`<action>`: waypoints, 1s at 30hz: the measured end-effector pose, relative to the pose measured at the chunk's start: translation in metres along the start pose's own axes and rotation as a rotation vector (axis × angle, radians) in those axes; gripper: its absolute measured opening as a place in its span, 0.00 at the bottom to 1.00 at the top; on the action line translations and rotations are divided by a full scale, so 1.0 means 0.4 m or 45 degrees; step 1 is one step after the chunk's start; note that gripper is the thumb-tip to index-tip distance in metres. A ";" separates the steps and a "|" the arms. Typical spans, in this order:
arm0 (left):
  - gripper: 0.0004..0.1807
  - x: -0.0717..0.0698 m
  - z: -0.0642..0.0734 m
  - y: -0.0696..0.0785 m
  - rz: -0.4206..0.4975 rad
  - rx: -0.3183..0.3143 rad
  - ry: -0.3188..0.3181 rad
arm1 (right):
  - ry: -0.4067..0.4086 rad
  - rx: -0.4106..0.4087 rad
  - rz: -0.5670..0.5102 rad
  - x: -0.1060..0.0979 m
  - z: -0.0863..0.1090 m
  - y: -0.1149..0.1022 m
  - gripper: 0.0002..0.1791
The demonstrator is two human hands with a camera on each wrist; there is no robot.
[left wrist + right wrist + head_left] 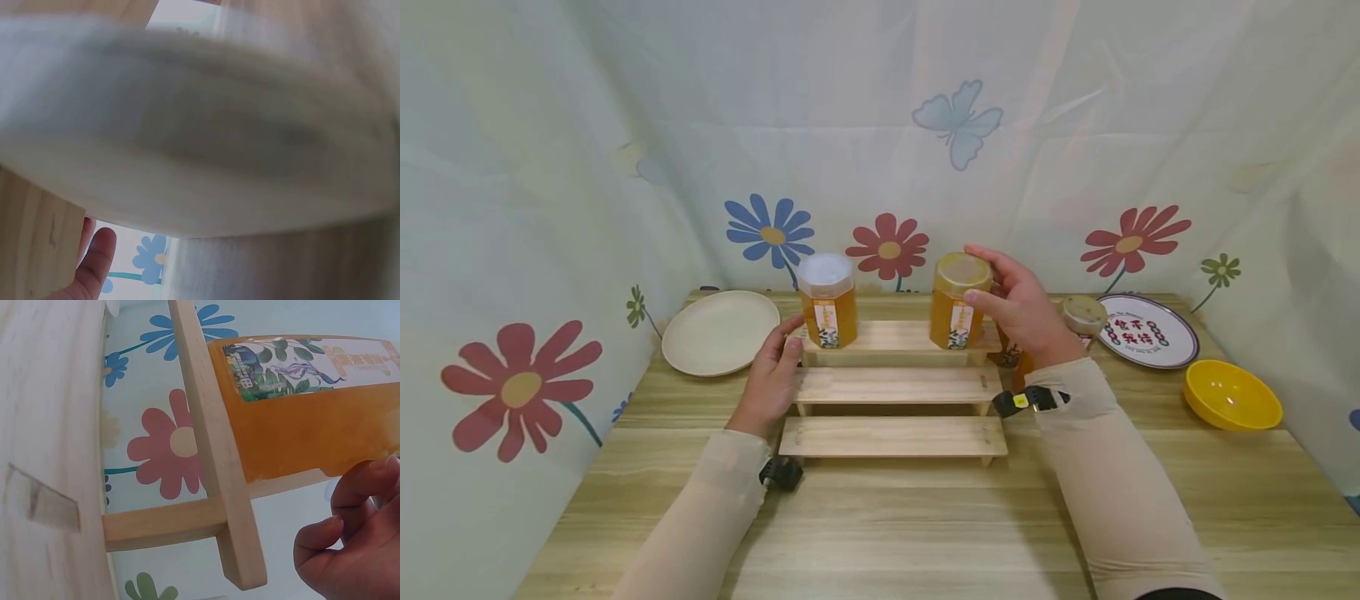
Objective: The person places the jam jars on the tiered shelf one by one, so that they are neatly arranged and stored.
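Right hand: the right hand (pixel 1018 308) grasps the yellow-lidded jar (pixel 950 321) near its top, thumb at the front of the lid, fingers round the far side.
Yellow-lidded jar: upright at the right end of the top step, its printed label facing the person.
Left hand: the left hand (pixel 771 379) is unclenched, thumb and fingers extended, against the left end of the wooden rack (pixel 891 385), just beside the white-lidded jar (pixel 841 321).
White-lidded jar: upright on the top step, towards the left end.
Rack: three steps, on the table (pixel 887 533).
Right of rack: a third jar (pixel 1084 312), partly hidden by the right arm; a plate with red writing (pixel 1176 340); a yellow bowl (pixel 1228 419).
Left of rack: a cream plate (pixel 722 333).
Behind: a flowered cloth (pixel 820 108).
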State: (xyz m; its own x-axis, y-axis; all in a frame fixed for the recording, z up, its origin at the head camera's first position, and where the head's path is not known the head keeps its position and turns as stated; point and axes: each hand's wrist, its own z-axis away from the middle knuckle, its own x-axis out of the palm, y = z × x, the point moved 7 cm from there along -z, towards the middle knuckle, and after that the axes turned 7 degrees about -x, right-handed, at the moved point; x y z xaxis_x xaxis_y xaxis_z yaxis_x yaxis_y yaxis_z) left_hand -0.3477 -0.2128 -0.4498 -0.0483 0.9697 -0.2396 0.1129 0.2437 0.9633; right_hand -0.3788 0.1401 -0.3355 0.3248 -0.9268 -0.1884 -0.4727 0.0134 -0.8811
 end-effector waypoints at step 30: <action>0.27 0.001 0.002 0.008 -0.008 -0.004 -0.009 | 0.071 0.149 0.483 -0.080 0.127 -0.031 0.40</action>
State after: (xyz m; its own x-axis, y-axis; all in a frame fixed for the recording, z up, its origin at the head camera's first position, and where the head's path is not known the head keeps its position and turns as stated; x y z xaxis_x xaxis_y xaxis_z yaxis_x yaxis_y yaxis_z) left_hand -0.3465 -0.2117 -0.4468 -0.0421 0.9683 -0.2462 0.1098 0.2494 0.9622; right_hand -0.3417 0.1887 -0.3405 0.0986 -0.8668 -0.4888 -0.4528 0.3983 -0.7977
